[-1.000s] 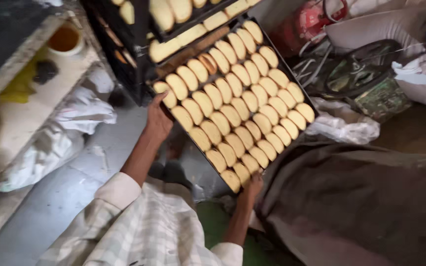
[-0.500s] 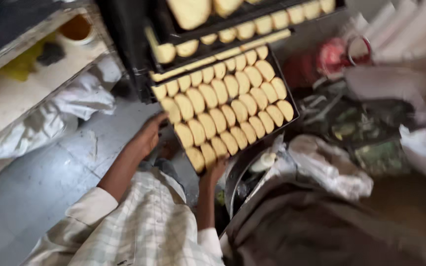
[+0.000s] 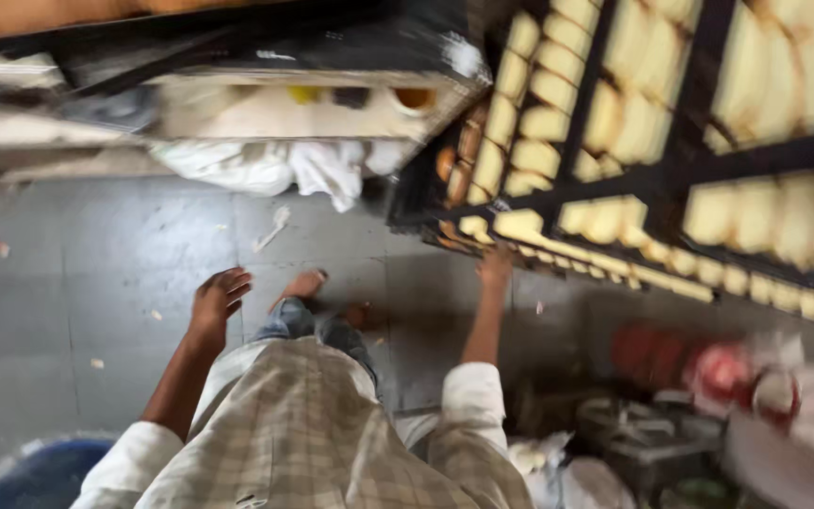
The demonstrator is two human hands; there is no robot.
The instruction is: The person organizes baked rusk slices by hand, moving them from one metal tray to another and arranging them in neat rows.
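Right hand [image 3: 495, 267] touches metal tray [image 3: 558, 254] of pale oblong dough pieces [image 3: 539, 123].

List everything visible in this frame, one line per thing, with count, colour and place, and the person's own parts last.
rack: one, black, upper right, several tiers.
dough pieces: many, pale yellow, in rows on the rack's tiers; too blurred to count.
lowest tray: one, holding yellow pieces, at the rack's bottom front.
shelf: one, pale, upper left.
white cloths: a few, bunched on the floor under the shelf.
floor: grey tiles with small scraps.
red items: blurred, lower right; kind unclear.
blue object: one, lower left corner.
foot: one, bare, on the floor.
shirt: checked, pale, bottom centre.
left hand: free, fingers spread, above the floor.
right hand: at the lowest tray's edge.
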